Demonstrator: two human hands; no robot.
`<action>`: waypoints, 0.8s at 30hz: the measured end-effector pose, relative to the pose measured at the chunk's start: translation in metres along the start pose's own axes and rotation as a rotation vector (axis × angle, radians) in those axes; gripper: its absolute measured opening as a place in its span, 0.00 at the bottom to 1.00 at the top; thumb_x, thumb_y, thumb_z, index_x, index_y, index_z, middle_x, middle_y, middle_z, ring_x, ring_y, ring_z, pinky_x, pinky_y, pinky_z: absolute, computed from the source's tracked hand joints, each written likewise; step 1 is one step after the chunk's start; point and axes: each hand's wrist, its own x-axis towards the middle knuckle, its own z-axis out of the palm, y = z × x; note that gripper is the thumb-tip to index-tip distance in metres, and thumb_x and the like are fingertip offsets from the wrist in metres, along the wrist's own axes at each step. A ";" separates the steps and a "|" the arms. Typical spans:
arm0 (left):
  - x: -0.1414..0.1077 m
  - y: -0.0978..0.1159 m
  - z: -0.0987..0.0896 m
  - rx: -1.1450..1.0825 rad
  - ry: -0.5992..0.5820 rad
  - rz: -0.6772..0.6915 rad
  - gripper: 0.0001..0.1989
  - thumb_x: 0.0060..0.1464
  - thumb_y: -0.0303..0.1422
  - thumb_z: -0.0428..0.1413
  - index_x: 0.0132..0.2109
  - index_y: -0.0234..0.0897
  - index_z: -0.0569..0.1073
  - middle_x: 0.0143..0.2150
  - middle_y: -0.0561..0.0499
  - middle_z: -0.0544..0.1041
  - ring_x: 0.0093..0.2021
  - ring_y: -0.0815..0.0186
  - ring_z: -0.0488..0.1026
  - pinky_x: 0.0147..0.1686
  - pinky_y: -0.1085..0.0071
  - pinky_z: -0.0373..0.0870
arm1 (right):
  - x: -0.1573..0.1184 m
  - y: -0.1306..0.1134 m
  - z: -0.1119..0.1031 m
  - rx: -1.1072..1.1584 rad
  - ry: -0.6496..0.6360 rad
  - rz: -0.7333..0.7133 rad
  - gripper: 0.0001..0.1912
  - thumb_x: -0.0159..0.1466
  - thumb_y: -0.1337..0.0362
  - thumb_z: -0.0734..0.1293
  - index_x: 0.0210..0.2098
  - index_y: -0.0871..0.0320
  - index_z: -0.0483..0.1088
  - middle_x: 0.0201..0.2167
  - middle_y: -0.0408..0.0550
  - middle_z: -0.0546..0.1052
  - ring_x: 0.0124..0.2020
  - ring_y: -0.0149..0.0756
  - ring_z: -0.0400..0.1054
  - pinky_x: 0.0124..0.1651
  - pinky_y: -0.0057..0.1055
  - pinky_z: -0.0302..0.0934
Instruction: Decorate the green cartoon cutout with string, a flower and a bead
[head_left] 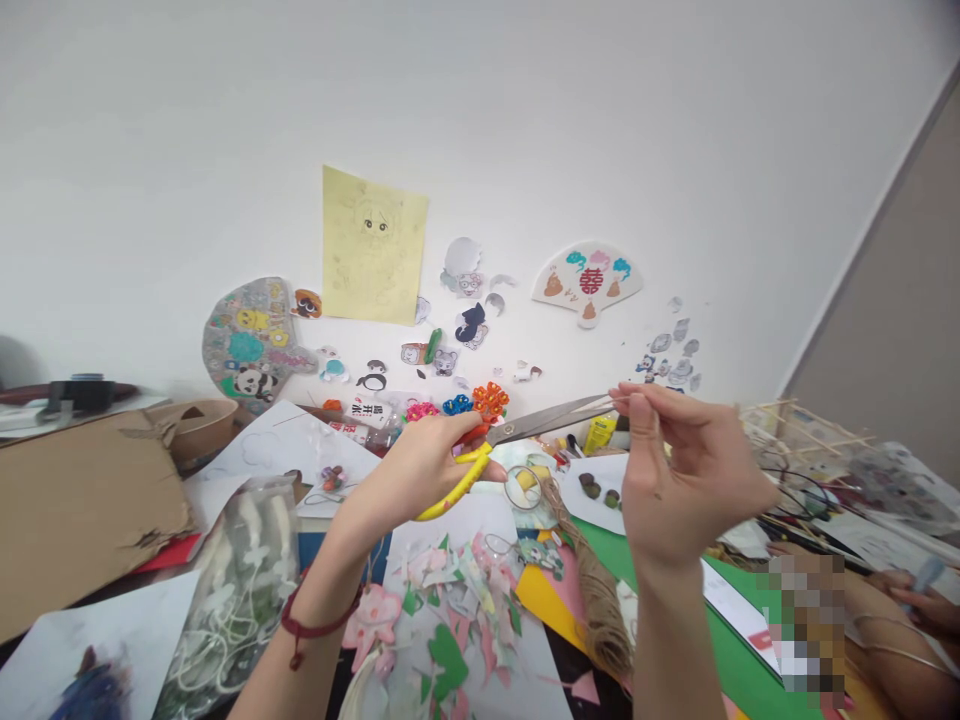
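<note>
My left hand is closed round the yellow handles of a pair of scissors, held up above the cluttered table. The blades point right and are slightly parted. At their tips, my right hand is closed in a pinch between thumb and fingers on a thin pale strand, too fine to make out clearly, that lies by the blade ends. Below the hands, a sheet of white paper is heaped with pink, green and pale paper scraps. A roll of brown twine lies between my forearms.
A torn cardboard piece and a clear bag of white cords occupy the left. Bead flowers stand near the wall. At right are thin sticks, a phone on green paper, and another person's hand.
</note>
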 end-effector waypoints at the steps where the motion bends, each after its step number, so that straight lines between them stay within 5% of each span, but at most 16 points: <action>1: 0.000 0.000 0.000 0.000 0.000 -0.002 0.11 0.57 0.40 0.55 0.33 0.38 0.67 0.25 0.56 0.68 0.24 0.70 0.56 0.27 0.72 0.51 | 0.000 0.000 0.000 0.008 0.002 0.003 0.04 0.63 0.68 0.70 0.39 0.60 0.74 0.35 0.48 0.81 0.35 0.39 0.79 0.40 0.39 0.77; 24: 0.000 -0.004 0.002 -0.039 -0.029 -0.054 0.13 0.50 0.31 0.55 0.27 0.38 0.55 0.21 0.60 0.59 0.24 0.71 0.49 0.26 0.72 0.47 | 0.001 -0.003 -0.001 0.122 0.023 0.025 0.06 0.60 0.74 0.71 0.38 0.63 0.75 0.34 0.50 0.80 0.34 0.40 0.79 0.38 0.41 0.77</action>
